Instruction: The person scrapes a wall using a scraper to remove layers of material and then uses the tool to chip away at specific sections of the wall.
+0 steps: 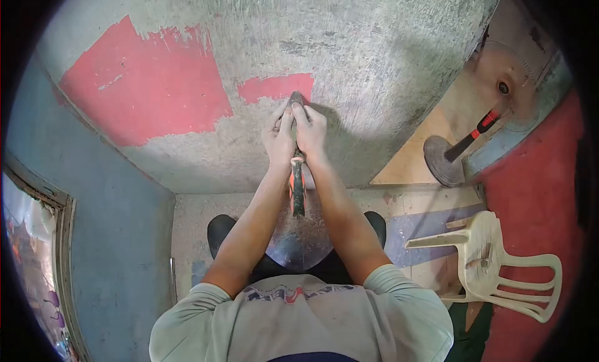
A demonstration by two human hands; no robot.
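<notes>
My left hand [279, 132] and my right hand [310, 130] are side by side, both closed around the front part of a hand scraper [297, 188] with an orange and black handle. The handle points back toward my body between my forearms. Its dark tip sticks out past my fingers and meets the wall [387, 81] at the lower edge of a small pink paint patch [277, 87]. Much of the blade is hidden by my hands. Around the patch the wall is rough, grey and scraped. A larger pink patch [153, 81] remains on the left.
A white plastic chair [480, 256] stands at the right by a red wall [530, 206]. Behind it is a stand fan [444, 161] with a round base. A blue wall [118, 237] and framed opening [65, 249] are at left. Dust covers the floor [193, 221].
</notes>
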